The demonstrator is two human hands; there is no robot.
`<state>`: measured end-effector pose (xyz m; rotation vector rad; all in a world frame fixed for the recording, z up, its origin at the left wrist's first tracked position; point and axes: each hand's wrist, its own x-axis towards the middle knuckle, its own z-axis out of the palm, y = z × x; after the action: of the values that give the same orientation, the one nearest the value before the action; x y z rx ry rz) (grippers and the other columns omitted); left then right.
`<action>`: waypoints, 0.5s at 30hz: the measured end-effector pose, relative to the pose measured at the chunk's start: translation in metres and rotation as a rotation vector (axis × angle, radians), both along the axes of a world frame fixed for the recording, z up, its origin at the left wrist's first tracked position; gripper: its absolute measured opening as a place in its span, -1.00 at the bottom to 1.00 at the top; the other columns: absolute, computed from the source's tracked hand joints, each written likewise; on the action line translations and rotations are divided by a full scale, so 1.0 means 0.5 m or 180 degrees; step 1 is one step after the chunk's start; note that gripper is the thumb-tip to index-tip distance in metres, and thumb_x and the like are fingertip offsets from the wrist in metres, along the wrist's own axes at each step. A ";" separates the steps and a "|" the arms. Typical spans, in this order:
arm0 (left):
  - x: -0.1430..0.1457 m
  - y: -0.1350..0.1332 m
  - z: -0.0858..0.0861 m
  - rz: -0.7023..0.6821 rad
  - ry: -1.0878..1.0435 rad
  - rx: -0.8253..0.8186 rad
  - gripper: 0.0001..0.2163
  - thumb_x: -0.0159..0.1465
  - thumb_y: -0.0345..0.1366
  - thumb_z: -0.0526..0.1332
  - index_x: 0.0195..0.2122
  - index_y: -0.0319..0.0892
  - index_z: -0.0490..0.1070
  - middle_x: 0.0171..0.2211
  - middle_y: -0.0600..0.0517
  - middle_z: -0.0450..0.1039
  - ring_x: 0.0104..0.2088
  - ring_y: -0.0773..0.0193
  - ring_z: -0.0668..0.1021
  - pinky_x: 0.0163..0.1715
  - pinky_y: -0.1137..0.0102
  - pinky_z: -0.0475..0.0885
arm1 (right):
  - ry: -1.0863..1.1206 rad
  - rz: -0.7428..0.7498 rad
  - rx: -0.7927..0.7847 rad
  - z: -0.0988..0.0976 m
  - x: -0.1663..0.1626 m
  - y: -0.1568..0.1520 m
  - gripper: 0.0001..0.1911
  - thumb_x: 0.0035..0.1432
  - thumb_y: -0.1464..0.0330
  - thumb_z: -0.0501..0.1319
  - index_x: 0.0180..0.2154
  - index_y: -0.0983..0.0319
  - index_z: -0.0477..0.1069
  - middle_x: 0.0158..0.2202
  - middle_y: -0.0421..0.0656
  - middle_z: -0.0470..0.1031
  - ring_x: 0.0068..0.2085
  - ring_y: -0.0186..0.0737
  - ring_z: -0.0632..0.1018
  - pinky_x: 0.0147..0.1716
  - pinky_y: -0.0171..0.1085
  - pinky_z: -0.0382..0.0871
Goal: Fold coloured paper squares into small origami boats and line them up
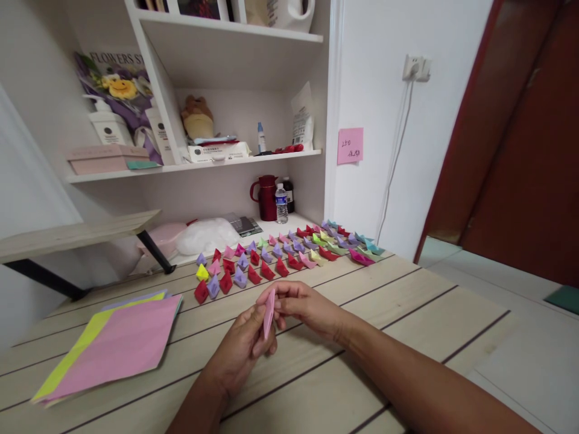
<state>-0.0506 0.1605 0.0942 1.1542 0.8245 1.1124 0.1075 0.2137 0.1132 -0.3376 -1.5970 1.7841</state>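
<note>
Head view looks down on a pale wooden table, where both hands meet near the middle of its near side. The left hand comes up from the near edge with its fingers curled shut around the lower part of a folded pink paper, which stands upright and edge-on between the two hands. The right hand reaches in from the right; its thumb and fingertips are pinched closed on the upper part of the same piece — so both hands grip it, and it appears to be held just clear of the table top.

To the left, near, lies a fanned stack of paper sheets, pink on top with yellow and lilac edges showing beneath. Beyond the hands, small folded paper boats stand in rows that run from the middle of the table off to the far right — red, purple, pink, yellow, green and teal among them. Behind the rows, at the far edge, a dark red jug stands just beside a water bottle, under a white shelf. A pink sticky note is stuck on the wall right of the shelf, and a reddish-brown door fills the far right.
</note>
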 end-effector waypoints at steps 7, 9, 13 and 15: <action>-0.003 0.006 -0.003 -0.0052 0.0010 0.0039 -0.63 0.35 -0.02 0.09 -0.39 -0.19 0.49 -0.77 0.22 0.04 -0.66 0.42 0.01 -0.49 0.43 0.26 | 0.0018 -0.0060 0.0036 0.004 -0.001 -0.001 -0.70 0.14 0.19 0.27 -0.21 0.28 0.56 -0.40 -0.17 0.48 -0.46 -0.35 0.43 -0.35 -0.31 0.34; -0.002 0.005 -0.002 -0.0050 0.0021 0.0068 -0.64 0.35 -0.02 0.09 -0.35 -0.19 0.50 -0.78 0.23 0.03 -0.66 0.42 0.00 -0.49 0.43 0.26 | 0.0020 -0.0122 0.0074 0.004 0.000 0.000 -0.70 0.15 0.19 0.24 -0.23 0.29 0.57 -0.43 -0.18 0.47 -0.47 -0.34 0.44 -0.38 -0.31 0.34; 0.001 0.004 -0.002 0.0000 0.0070 0.0095 -0.63 0.34 -0.01 0.10 -0.39 -0.19 0.48 -0.78 0.24 -0.01 -0.66 0.41 0.01 -0.49 0.43 0.26 | -0.0056 -0.0272 0.0160 0.004 0.000 0.003 -0.73 0.12 0.24 0.24 -0.24 0.29 0.58 -0.46 -0.17 0.49 -0.49 -0.34 0.44 -0.41 -0.32 0.34; 0.000 0.005 -0.005 0.0044 0.0112 0.0088 -0.64 0.33 -0.01 0.11 -0.41 -0.19 0.46 -0.78 0.25 -0.03 -0.66 0.42 0.00 -0.48 0.43 0.27 | -0.0118 -0.0353 0.0185 0.005 0.000 0.005 -0.75 0.11 0.27 0.24 -0.25 0.29 0.58 -0.46 -0.18 0.50 -0.50 -0.34 0.44 -0.41 -0.32 0.34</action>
<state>-0.0505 0.1629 0.0918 1.1956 0.8476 1.1207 0.1077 0.2161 0.1155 -0.4257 -1.6206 1.6532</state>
